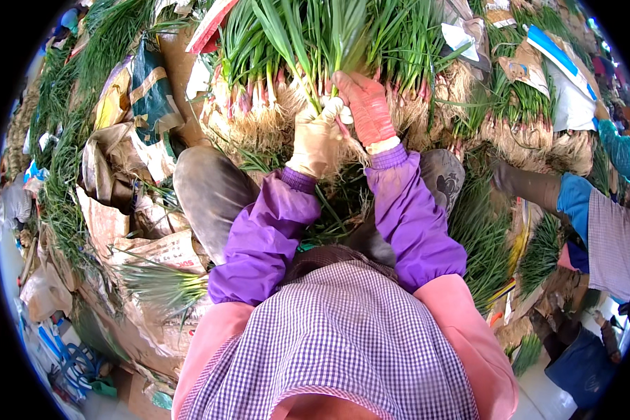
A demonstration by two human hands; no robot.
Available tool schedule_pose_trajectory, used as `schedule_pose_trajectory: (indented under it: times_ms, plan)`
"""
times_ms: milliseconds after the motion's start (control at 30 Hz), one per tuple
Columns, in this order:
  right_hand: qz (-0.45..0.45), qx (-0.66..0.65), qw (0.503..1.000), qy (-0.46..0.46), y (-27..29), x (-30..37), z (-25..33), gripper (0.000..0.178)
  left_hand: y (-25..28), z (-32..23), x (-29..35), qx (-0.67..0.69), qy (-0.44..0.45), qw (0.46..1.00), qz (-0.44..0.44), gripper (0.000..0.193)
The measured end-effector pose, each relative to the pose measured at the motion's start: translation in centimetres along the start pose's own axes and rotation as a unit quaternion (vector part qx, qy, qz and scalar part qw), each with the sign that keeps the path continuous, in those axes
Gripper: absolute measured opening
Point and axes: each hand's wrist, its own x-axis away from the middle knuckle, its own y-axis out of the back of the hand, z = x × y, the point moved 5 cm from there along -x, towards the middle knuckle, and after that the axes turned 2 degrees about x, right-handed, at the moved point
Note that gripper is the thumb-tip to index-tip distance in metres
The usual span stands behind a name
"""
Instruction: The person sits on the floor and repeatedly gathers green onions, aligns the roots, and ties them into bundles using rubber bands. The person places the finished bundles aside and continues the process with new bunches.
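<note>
My left hand (pixel 313 140), in a cream glove with whitish fingertips, is closed round a few green garlic stalks (pixel 308 82) with long leaves pointing away from me. My right hand (pixel 366 108), in a red-orange glove, is closed beside it, pinching the stalks from the right. Below the fingers, a pinkish stem (pixel 344 129) with pale roots hangs down between the hands. Just beyond stand thick rows of green garlic (pixel 252 94), with reddish stems and tangled, straw-coloured roots facing me. The fingers partly hide the lower ends of the held stalks.
Both knees (pixel 210 192) flank my hands. Crumpled sacks (pixel 147 238) and loose leaves (pixel 164 283) lie to the left. More rooted bundles (pixel 521 133) and a white sack (pixel 570 98) lie at the far right. Another person's leg (pixel 532 185) extends in from the right.
</note>
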Motion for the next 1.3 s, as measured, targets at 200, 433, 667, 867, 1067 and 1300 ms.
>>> schedule_pose_trajectory:
  times_ms: [200,433,667,867,1067,1300]
  plan:
    - [-0.103,0.038,0.993,0.050,0.1,0.7,0.1,0.024,0.5,1.0,0.4,0.092,0.009,0.995,-0.037,0.012]
    - [-0.042,-0.082,0.996,-0.022,4.1,4.5,0.2,0.021,1.9,0.2,-0.1,0.201,0.073,0.977,0.025,0.015]
    - [0.054,0.290,0.953,-0.066,5.2,7.4,0.6,0.034,2.8,-0.2,1.6,0.154,0.110,0.982,-0.008,0.021]
    - [0.120,0.070,0.982,-0.131,-2.3,2.0,0.6,0.029,2.0,-1.1,2.5,0.168,0.113,0.972,0.118,0.015]
    - [-0.142,0.169,0.965,0.144,-2.4,4.2,0.6,0.030,2.6,0.7,2.2,0.202,0.046,0.974,-0.094,0.016]
    - [-0.171,0.030,0.961,-0.217,7.2,9.6,-6.2,0.050,2.0,1.1,1.9,0.191,0.113,0.974,-0.035,0.016]
